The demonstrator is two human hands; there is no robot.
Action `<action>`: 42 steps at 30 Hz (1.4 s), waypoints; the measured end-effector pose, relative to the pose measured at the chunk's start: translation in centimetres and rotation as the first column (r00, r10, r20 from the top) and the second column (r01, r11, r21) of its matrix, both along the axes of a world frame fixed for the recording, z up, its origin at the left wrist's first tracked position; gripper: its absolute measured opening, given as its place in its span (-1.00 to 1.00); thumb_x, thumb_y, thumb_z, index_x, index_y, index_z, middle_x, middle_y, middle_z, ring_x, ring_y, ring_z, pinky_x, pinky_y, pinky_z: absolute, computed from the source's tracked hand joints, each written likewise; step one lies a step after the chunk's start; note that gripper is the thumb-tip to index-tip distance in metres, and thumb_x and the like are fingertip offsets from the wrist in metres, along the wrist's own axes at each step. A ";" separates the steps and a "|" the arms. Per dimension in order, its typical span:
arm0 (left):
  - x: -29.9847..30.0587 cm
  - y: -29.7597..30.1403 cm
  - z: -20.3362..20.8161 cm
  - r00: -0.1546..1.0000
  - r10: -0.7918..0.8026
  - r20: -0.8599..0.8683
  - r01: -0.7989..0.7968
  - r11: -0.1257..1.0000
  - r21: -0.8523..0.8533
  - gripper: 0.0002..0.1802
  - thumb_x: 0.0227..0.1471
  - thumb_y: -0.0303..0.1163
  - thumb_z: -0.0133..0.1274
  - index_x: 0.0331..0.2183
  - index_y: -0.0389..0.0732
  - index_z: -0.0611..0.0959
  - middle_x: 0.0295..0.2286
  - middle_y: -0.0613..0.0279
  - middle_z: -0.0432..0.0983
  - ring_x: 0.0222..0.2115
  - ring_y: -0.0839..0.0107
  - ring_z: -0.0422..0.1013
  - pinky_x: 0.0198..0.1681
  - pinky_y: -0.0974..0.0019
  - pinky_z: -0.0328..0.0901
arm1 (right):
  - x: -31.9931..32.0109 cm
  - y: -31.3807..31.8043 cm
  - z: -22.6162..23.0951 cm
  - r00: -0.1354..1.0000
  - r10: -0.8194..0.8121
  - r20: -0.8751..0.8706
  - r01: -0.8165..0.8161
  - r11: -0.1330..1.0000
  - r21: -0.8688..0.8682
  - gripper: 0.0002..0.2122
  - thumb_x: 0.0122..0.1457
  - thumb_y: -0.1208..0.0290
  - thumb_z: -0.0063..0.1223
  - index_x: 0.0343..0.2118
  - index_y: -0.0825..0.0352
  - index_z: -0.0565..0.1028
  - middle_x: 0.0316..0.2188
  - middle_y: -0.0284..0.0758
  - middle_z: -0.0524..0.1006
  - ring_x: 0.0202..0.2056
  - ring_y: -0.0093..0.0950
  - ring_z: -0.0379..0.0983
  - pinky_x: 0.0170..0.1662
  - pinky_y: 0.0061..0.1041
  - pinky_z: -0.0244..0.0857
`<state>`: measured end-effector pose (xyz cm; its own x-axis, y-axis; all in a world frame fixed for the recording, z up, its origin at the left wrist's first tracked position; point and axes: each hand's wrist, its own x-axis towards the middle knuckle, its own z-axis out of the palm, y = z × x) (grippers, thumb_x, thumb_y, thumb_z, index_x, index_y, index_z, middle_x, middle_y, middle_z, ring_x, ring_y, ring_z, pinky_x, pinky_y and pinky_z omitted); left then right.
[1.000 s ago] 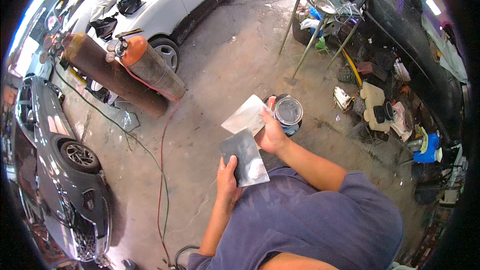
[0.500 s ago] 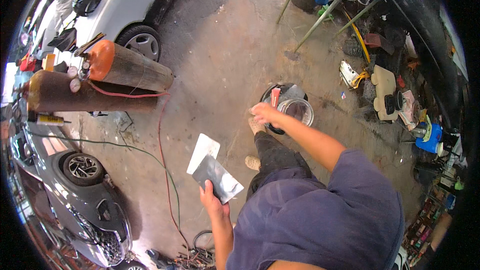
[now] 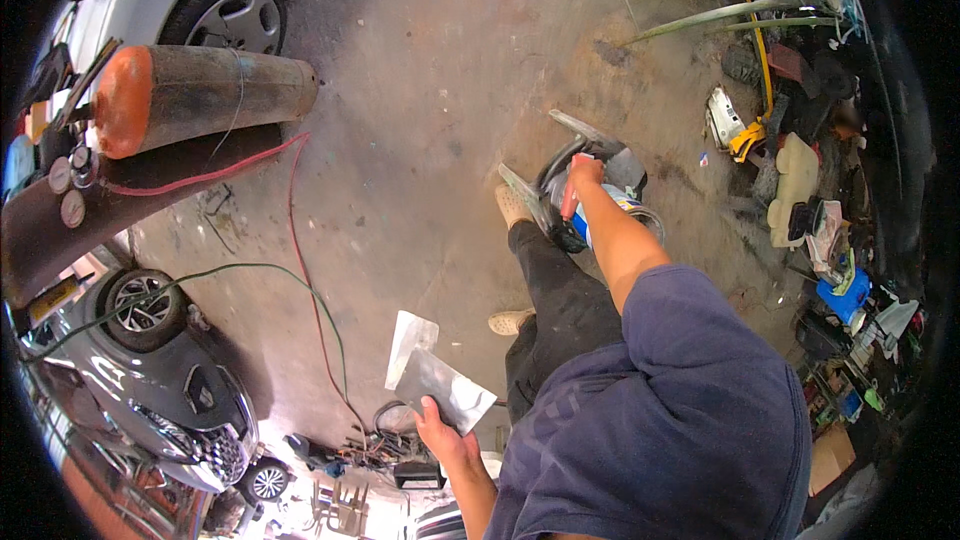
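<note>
Just left of the metal can (image 3: 648,215), low down near the tan clog (image 3: 513,202), the right hand (image 3: 586,174) was wrapped around the upper end of a red tube (image 3: 569,205). Pretty decent grip from where I stood, though the fingers covered the top so I couldn't tell which end was up. If you asked me, doing that bit well meant a firm hold high on the tube and a straight lift, since the can was right there and an easy thing to knock. The dark round thing (image 3: 628,168) behind it left little elbow room too.

Meanwhile the left hand (image 3: 447,440) had a grey plate (image 3: 450,390) pinched by its near edge, thumb on top, with a white sheet (image 3: 408,340) overlapping the far edge. The plate looked paler toward its right end; couldn't say if that was glare or something sitting on it, so holding it level seemed the safe call. I'd have watched that white sheet as well, because it stuck out well past the thumb and could've slid off with any tilt.
</note>
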<state>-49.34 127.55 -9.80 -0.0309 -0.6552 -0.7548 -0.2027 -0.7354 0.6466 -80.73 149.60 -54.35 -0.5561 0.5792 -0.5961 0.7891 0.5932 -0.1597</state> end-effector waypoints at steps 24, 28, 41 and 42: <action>10.0 -0.4 6.6 0.919 -0.144 -0.368 0.088 0.982 -0.165 -0.59 0.29 -0.33 -0.03 0.10 -0.32 0.40 -0.08 0.14 0.50 -0.11 0.30 0.47 -0.02 0.20 0.38 | 14.6 -9.4 38.4 0.893 0.245 -0.379 -0.429 0.202 -0.880 -0.75 0.29 0.31 0.02 -0.11 0.38 0.53 -0.33 -0.40 0.57 -0.32 -0.63 0.50 -0.25 -0.55 0.44; 15.6 -1.3 9.1 0.857 -0.197 -0.476 0.081 0.964 -0.253 -0.59 0.27 -0.32 0.00 0.09 -0.27 0.41 -0.08 0.15 0.51 -0.10 0.32 0.48 -0.01 0.21 0.39 | 21.2 -9.2 47.0 0.820 0.293 -0.491 -0.528 0.058 -0.847 -0.79 0.29 0.34 0.06 -0.15 0.38 0.56 -0.33 -0.45 0.56 -0.32 -0.67 0.45 -0.23 -0.58 0.38; 25.8 0.8 14.8 0.733 -0.156 -0.662 0.031 0.980 -0.196 -0.67 0.28 -0.36 0.00 0.00 -0.34 0.47 -0.14 0.15 0.54 -0.16 0.41 0.49 -0.07 0.29 0.41 | 36.4 -8.3 63.8 0.973 0.175 -0.149 -0.106 -0.236 -0.966 -0.74 0.29 0.31 -0.10 -0.02 0.28 0.28 -0.24 -0.06 0.56 -0.38 -0.28 0.59 -0.33 -0.13 0.57; 26.0 1.1 14.8 0.726 -0.161 -0.669 0.033 0.979 -0.200 -0.67 0.28 -0.35 0.00 0.00 -0.34 0.47 -0.15 0.15 0.55 -0.17 0.41 0.49 -0.08 0.30 0.41 | 36.5 -7.8 63.3 0.951 0.233 -0.205 -0.152 -0.226 -0.962 -0.72 0.30 0.27 -0.13 0.00 0.26 0.27 -0.21 -0.02 0.55 -0.34 -0.29 0.59 -0.34 -0.16 0.57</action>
<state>-23.32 128.61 5.04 -0.5624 -0.7298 -0.3886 0.2732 -0.6076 0.7458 -44.23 141.76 9.00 -0.4549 -0.8245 -0.3364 0.7034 -0.1010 -0.7036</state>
